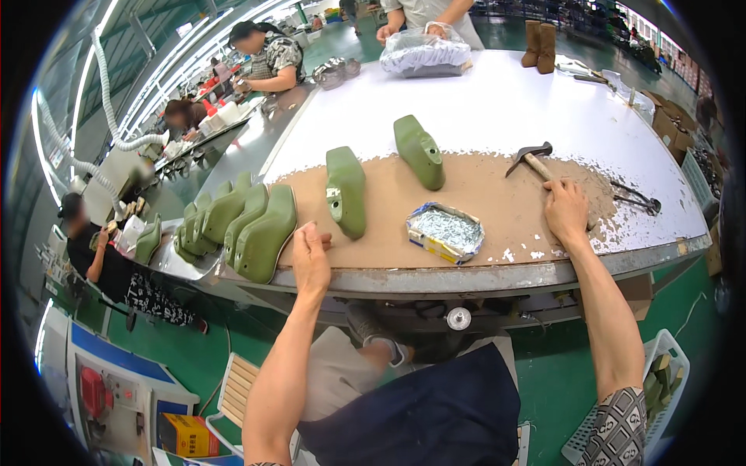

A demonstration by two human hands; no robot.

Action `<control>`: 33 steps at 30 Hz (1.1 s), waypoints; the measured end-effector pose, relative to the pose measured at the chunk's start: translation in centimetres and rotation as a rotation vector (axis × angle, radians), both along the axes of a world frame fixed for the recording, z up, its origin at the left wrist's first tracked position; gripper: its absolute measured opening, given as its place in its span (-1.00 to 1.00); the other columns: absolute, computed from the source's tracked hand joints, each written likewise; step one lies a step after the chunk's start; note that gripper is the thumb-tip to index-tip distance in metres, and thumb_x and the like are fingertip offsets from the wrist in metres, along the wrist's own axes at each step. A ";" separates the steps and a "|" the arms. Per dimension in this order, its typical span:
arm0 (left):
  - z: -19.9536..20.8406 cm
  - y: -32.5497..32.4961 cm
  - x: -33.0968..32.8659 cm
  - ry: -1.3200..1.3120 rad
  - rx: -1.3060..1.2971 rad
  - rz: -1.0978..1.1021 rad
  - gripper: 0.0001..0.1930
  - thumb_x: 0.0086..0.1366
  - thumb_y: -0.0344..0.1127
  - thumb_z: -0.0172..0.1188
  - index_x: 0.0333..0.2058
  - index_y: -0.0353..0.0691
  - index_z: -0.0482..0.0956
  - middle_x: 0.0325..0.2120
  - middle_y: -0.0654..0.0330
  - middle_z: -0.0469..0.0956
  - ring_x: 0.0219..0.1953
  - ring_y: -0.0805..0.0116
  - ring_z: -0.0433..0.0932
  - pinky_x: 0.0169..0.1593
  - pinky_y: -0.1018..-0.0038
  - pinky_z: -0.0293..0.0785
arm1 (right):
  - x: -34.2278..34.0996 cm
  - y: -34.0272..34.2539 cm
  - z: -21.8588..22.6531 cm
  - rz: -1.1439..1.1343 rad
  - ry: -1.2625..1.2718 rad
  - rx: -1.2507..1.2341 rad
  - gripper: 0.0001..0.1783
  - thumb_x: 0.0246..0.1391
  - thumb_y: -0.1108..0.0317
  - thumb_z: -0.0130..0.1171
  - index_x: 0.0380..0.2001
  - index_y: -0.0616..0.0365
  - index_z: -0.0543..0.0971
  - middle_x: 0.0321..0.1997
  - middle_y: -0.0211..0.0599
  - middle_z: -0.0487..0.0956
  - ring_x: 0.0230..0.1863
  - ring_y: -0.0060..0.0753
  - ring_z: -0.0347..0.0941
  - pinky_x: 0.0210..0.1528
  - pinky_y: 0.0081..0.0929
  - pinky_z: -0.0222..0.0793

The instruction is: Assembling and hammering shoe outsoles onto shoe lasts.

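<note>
My right hand (566, 210) is closed around the wooden handle of a hammer (536, 161), which lies at an angle on the bare brown part of the table. A pair of pincers (639, 199) rests to its right. My left hand (311, 260) is open, beside the nearest green shoe last (268, 237) in a row at the table's left end. Two more green lasts, one nearer (346, 193) and one farther (420, 153), lie apart on the brown surface. Between my hands sits a cut-down carton (445, 232) full of small silvery nails.
Across the white-topped table (342, 116), a person handles a clear plastic bag (426, 53). Brown boots (539, 46) stand at the far edge. A white basket (660, 380) holding green pieces is on the floor at lower right. Other people work at left.
</note>
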State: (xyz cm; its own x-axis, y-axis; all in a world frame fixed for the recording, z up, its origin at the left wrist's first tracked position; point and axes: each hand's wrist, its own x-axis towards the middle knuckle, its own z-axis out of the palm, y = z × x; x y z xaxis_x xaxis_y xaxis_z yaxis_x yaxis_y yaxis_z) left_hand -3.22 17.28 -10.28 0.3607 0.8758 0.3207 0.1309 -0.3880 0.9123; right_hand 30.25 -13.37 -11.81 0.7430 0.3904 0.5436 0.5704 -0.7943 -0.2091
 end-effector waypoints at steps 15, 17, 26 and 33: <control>0.9 -4.4 1.7 0.590 0.323 -0.022 -0.40 0.39 0.07 -0.22 -0.47 -0.25 0.67 -0.48 -0.17 0.59 -0.33 -0.18 0.59 -0.16 0.03 0.47 | 2.8 -0.8 -1.4 0.030 0.078 -0.123 -0.68 0.21 0.24 -0.11 -0.05 -0.01 0.54 0.03 -0.12 0.49 0.06 0.02 0.39 0.09 -0.07 0.29; 0.9 -4.7 1.9 0.547 0.361 0.002 -0.47 0.37 0.02 -0.15 -0.48 -0.25 0.67 -0.49 -0.15 0.59 -0.34 -0.16 0.60 -0.18 0.05 0.49 | 3.2 -0.9 -2.0 0.036 0.096 -0.144 -0.65 0.24 0.21 -0.14 0.00 -0.03 0.52 0.04 -0.09 0.48 0.08 0.05 0.38 0.11 -0.07 0.29; 0.8 -4.4 1.7 0.470 0.417 -0.137 -0.55 0.32 -0.03 -0.07 -0.47 -0.25 0.64 -0.47 -0.14 0.58 -0.34 -0.18 0.58 -0.19 0.03 0.47 | 0.3 -2.1 -0.9 -0.045 -0.035 -0.431 -0.59 0.19 0.26 -0.22 -0.01 0.07 0.53 -0.15 0.06 0.56 -0.09 0.06 0.50 -0.04 0.01 0.37; 1.5 -4.7 0.2 0.563 0.410 -0.207 -0.69 0.24 -0.07 0.12 -0.39 -0.20 0.65 -0.50 -0.04 0.61 -0.36 -0.12 0.57 -0.25 0.09 0.46 | -5.7 -1.6 1.4 -0.201 0.133 -0.197 -0.56 0.20 0.12 -0.17 0.06 -0.12 0.53 0.21 0.02 0.37 0.23 0.03 0.27 0.26 0.02 0.08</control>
